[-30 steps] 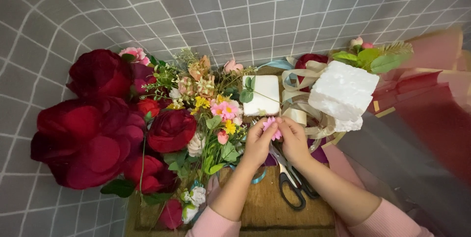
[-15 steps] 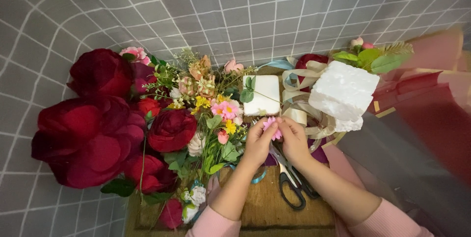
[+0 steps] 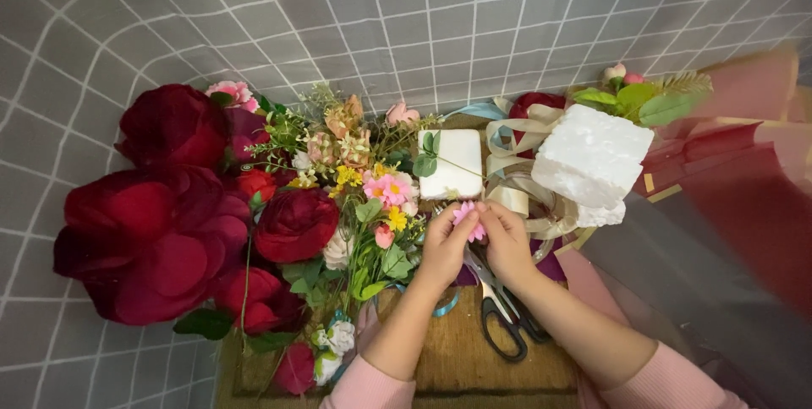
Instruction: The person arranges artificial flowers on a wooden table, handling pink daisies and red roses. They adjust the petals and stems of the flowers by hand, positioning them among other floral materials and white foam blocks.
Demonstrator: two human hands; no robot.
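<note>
Working at centre frame, slightly below the middle: left hand point(image 3: 443, 244) and right hand point(image 3: 506, 242) meeting fingertip to fingertip, both pinching a small pink flower point(image 3: 467, 219) between thumb and curled fingers, fingers nearly closed around it, with no wide gap showing. Holding the flower just above the knuckles, directly below a white foam block point(image 3: 452, 164) lying flat at upper centre. Extending both forearms, in pink sleeves point(image 3: 364, 384), down toward the bottom edge of the frame. Lying beneath the right wrist, lower centre: black-handled scissors point(image 3: 501, 324), blades pointing up toward the hands, resting on a brown mat point(image 3: 461, 358). Sitting just right of the hands, upper right of centre: a larger rough white foam chunk point(image 3: 592, 164), tilted, resting on loops of cream ribbon point(image 3: 529, 134). Spreading across the left half of the frame: large dark red artificial flowers point(image 3: 152, 236), with a smaller red rose point(image 3: 296, 223) nearer the centre. Filling the space between the red blooms and the left hand: a mixed cluster of small pink and yellow blossoms point(image 3: 385, 193) with green leaves. Showing at the far right: reddish translucent wrapping sheets point(image 3: 744, 172). Backing the whole arrangement: a grey cloth with a white grid pattern point(image 3: 338, 11).
</note>
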